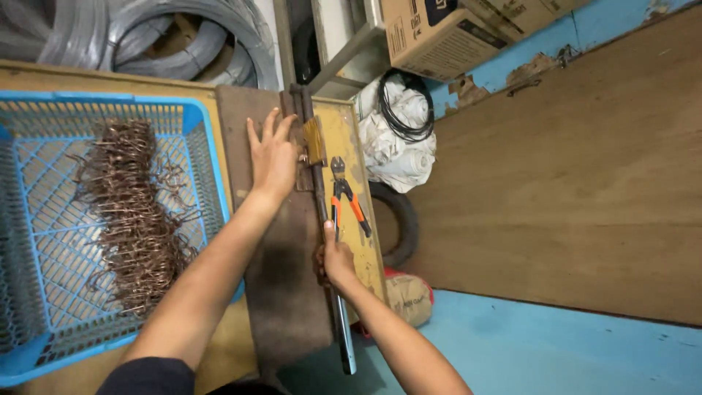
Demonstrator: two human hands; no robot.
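Pressing flat with fingers spread, the left hand rests on a dark metal plate. The right hand is closed around a long lever bar. Orange-handled cutters lie just beyond the right hand; a blue basket of bent wire pieces sits left of the left hand.

My left palm sits on a dull, worn metal plate, my right hand grips a smooth shiny steel bar, beside rubber-handled orange cutters, chipped yellow paint, rusty-brown wire pieces in a blue plastic mesh basket.

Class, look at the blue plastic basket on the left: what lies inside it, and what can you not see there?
Inside the blue basket lies a heap of bent brown wire pieces. The mesh floor shows around it; whatever lies under the heap is covered.
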